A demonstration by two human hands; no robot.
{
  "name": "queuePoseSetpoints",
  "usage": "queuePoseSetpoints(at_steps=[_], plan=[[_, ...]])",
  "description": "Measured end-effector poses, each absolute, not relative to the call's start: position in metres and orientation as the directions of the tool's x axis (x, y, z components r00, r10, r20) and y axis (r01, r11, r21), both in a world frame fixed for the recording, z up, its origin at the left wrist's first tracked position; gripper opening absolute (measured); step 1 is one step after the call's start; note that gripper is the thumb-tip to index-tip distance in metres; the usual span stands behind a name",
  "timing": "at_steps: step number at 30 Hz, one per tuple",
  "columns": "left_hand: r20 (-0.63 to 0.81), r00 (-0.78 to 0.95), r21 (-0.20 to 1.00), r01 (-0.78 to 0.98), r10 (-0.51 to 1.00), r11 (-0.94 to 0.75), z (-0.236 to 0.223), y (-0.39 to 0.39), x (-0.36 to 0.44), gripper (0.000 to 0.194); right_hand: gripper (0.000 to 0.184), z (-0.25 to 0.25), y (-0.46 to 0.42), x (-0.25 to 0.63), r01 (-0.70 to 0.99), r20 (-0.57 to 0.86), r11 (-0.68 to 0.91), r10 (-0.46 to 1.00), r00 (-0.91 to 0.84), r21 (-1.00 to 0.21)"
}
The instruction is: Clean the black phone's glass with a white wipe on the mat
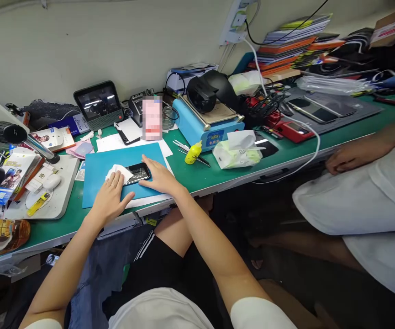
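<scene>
A smartphone [139, 173] with a dark, shiny screen lies face up on a blue mat [94, 183]. Over the phone's left end is a crumpled white tissue [125, 172]. My left hand [111, 195] holds the tissue down under its fingers, with the thumb stuck out to the side. At the phone's right end, my right hand [161, 176] grips the phone, thumb at the near edge and fingers at the far edge. The part of the phone beneath the tissue is hidden.
Right of the mat stand a yellow bottle [193, 153], a tissue pack [237, 151] and a blue machine [197, 121]. A tablet-like display [97, 103] stands behind. Leftward are a microscope arm [43, 147] and a drink bottle [3, 235]. Another person's hand [348, 156] rests at right.
</scene>
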State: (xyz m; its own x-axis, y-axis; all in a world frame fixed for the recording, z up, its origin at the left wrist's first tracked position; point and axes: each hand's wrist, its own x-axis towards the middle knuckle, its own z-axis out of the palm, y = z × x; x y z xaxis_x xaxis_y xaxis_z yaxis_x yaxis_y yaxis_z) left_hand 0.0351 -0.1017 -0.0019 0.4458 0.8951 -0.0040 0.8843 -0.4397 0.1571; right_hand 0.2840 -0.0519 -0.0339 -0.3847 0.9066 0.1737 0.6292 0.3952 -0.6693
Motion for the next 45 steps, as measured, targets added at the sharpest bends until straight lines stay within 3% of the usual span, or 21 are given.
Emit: queuePoseSetpoints(at_steps=[4, 10, 24, 32, 40, 45], plan=[[-0.061, 0.439, 0.121, 0.895, 0.896, -0.43, 0.0, -0.086, 0.075, 0.091, 0.097, -0.038, -0.049, 0.285, 0.61, 0.208, 0.415, 0.901, -0.382, -0.675], [-0.088, 0.446, 0.063, 0.895, 0.891, -0.442, 0.003, -0.066, 0.114, 0.081, 0.107, -0.045, -0.041, 0.283, 0.594, 0.198, 0.404, 0.903, -0.381, -0.696], [-0.082, 0.566, 0.094, 0.824, 0.82, -0.559, -0.003, -0.065, 0.101, 0.081, 0.1, -0.042, -0.038, 0.284, 0.629, 0.173, 0.404, 0.902, -0.395, -0.664], [-0.01, 0.437, 0.013, 0.899, 0.899, -0.437, -0.01, -0.11, 0.038, 0.083, 0.101, -0.05, -0.043, 0.287, 0.599, 0.208, 0.417, 0.898, -0.389, -0.684], [-0.046, 0.343, 0.111, 0.935, 0.938, -0.336, -0.002, -0.086, 0.031, 0.081, 0.099, -0.04, -0.047, 0.285, 0.619, 0.162, 0.375, 0.914, -0.373, -0.69], [-0.02, 0.306, 0.085, 0.949, 0.952, -0.303, -0.009, -0.125, 0.029, 0.084, 0.102, -0.042, -0.049, 0.286, 0.606, 0.164, 0.373, 0.914, -0.371, -0.703]])
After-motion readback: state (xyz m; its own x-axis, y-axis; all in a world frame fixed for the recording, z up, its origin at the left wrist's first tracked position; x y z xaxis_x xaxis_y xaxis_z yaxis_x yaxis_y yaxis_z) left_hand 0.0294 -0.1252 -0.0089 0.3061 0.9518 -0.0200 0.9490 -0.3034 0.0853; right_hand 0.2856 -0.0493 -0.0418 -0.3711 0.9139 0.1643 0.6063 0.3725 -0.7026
